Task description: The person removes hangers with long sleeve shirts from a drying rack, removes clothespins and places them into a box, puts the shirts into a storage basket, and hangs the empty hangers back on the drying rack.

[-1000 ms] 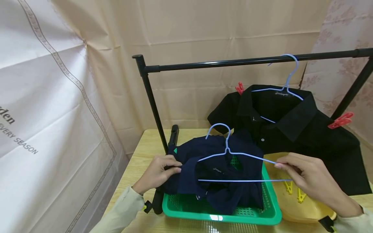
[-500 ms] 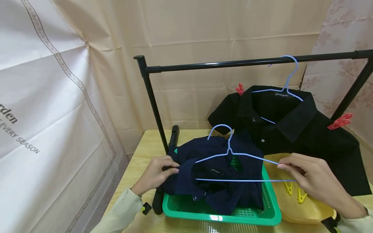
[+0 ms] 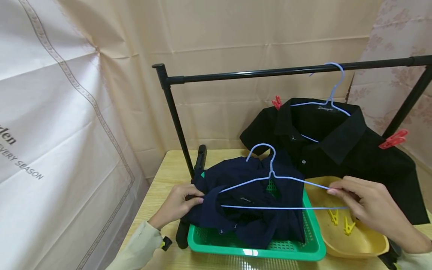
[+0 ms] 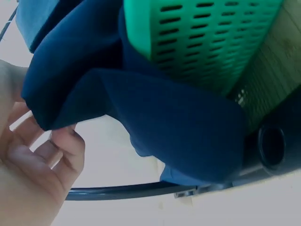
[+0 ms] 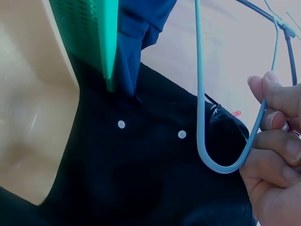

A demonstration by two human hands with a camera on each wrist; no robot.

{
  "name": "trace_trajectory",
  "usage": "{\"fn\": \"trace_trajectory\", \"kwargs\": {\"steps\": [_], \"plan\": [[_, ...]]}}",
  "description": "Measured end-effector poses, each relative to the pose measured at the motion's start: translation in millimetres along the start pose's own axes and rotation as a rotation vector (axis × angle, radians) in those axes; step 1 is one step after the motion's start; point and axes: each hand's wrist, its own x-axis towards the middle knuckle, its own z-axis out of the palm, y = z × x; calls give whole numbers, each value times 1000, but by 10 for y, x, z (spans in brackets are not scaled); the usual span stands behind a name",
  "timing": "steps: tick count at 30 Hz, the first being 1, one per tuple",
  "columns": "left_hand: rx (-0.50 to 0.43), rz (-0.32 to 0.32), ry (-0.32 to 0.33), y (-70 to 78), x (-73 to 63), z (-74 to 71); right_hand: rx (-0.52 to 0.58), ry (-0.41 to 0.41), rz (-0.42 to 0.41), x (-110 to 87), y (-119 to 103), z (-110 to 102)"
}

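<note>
A navy collared shirt [image 3: 226, 168] lies bunched over a green basket [image 3: 256, 254]. My left hand [image 3: 177, 204] pinches the shirt near its collar, at the left shoulder; in the left wrist view the cloth [image 4: 174, 122] drapes from the fingers. My right hand [image 3: 368, 206] grips the right end of a light blue wire hanger [image 3: 266, 177], whose rounded corner [image 5: 221, 168] shows beside the fingers in the right wrist view. The hanger's left end sits inside the shirt's neck opening, hidden under the collar. Its hook points up.
Behind stands a black rack [image 3: 246, 74]. From it hangs a black shirt [image 3: 324, 157] on another blue hanger [image 3: 334, 88], with red clothespins [image 3: 394, 139] at its shoulders. A yellow tub [image 3: 354, 245] right of the basket holds yellow clothespins [image 3: 348, 226].
The hanger has tilted slightly and its hook has shifted right, along with my right hand. My left hand has drawn the collar a little to the left and down.
</note>
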Motion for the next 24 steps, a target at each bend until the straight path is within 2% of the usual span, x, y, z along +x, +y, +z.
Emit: {"fn": "trace_trajectory", "kwargs": {"steps": [5,8,16,20,24], "plan": [[95,-59,-10,-26,-37,-8,-5,-7,13,-19,31,-11],[114,-108,-17,-43,-55,-13,-19,-6,24,-18,29,-13],[113,-268,-3,-75,-203,-81,-30,-9,41,-36,65,-24],[89,-356,-28,-80,-293,-126,-44,-7,39,-61,118,-57],[36,-425,-83,-99,-384,-172,-59,-1,33,-62,163,-126]]}}
